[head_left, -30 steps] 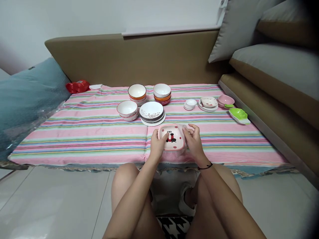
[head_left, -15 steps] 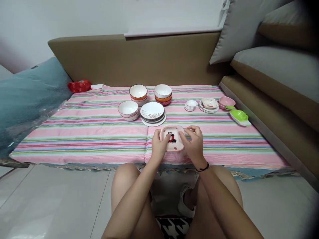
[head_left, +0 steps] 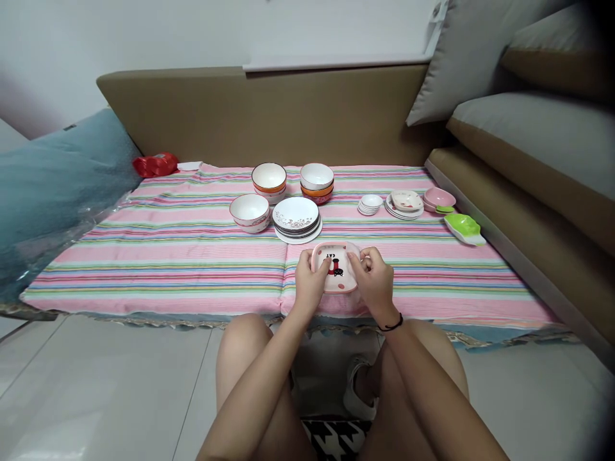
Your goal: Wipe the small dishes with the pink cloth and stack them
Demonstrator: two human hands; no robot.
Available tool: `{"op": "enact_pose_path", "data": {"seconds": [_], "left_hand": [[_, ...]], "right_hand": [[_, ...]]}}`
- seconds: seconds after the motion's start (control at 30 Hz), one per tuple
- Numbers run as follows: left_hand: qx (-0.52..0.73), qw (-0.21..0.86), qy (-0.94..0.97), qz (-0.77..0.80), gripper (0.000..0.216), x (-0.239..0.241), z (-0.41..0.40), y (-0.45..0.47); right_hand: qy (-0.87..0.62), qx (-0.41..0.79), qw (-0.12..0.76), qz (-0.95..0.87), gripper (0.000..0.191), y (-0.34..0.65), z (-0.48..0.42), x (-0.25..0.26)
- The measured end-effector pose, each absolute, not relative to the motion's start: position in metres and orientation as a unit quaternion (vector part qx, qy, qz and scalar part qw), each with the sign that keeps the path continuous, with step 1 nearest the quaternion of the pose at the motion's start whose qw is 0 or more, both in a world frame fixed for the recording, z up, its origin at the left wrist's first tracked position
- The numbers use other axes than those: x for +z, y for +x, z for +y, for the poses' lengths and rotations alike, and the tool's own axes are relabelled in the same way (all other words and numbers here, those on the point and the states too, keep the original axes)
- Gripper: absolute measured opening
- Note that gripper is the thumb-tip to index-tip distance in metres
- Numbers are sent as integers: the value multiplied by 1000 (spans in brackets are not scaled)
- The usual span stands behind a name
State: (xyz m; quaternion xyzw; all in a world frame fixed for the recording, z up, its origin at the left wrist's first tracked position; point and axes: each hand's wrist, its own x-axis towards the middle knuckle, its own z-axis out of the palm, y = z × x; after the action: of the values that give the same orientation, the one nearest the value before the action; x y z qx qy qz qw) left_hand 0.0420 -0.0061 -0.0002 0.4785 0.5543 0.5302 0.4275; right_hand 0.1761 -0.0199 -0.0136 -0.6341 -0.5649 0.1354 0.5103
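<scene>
A square dish [head_left: 335, 283] with a pink rim and a black cat print marked "CAT" is held above the striped cloth, tilted towards me. My left hand [head_left: 310, 282] is closed on its left side, thumb on the inner face and fingers underneath. At the dish's right edge, my right hand [head_left: 375, 276] is closed with the thumb pressing a pale thin sheet [head_left: 353, 249] against the rim; its material I cannot make out. The right fingers are curled, partly hidden. Just beyond the dish stands a stack of floral plates [head_left: 295, 214].
White bowls [head_left: 250, 211] and orange-banded bowls [head_left: 317, 176] stand in stacks behind. To the right are small saucers [head_left: 369, 203], a dish on plates [head_left: 406, 202], pink bowls [head_left: 438, 198] and a green leaf-shaped dish [head_left: 464, 227]. Cushions [head_left: 533, 141] border the right side.
My right fingers have curled in more tightly beside the dish's right edge. Both hands and the dish stay nearly in place; the whole view has shifted slightly.
</scene>
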Motion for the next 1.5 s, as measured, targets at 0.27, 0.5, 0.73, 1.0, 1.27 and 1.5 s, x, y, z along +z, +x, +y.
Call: {"op": "enact_pose_path", "data": {"seconds": [0.27, 0.5, 0.73, 1.0, 1.27, 1.5], "left_hand": [[524, 403, 496, 563, 11, 2, -8, 44], [522, 381, 494, 582, 11, 1, -7, 42], [516, 364, 507, 587, 13, 0, -7, 42], [508, 363, 515, 588, 11, -2, -6, 42], [514, 404, 512, 558, 11, 1, -6, 42], [509, 460, 486, 541, 19, 1, -5, 43]], "right_hand": [[-633, 49, 458, -622, 45, 178, -20, -13], [-642, 21, 467, -607, 42, 180, -20, -13], [-602, 235, 575, -502, 48, 175, -25, -5], [-568, 234, 605, -506, 50, 176, -28, -2], [-530, 174, 604, -569, 36, 179, -21, -3], [-548, 131, 583, -586, 19, 183, -16, -11]]}}
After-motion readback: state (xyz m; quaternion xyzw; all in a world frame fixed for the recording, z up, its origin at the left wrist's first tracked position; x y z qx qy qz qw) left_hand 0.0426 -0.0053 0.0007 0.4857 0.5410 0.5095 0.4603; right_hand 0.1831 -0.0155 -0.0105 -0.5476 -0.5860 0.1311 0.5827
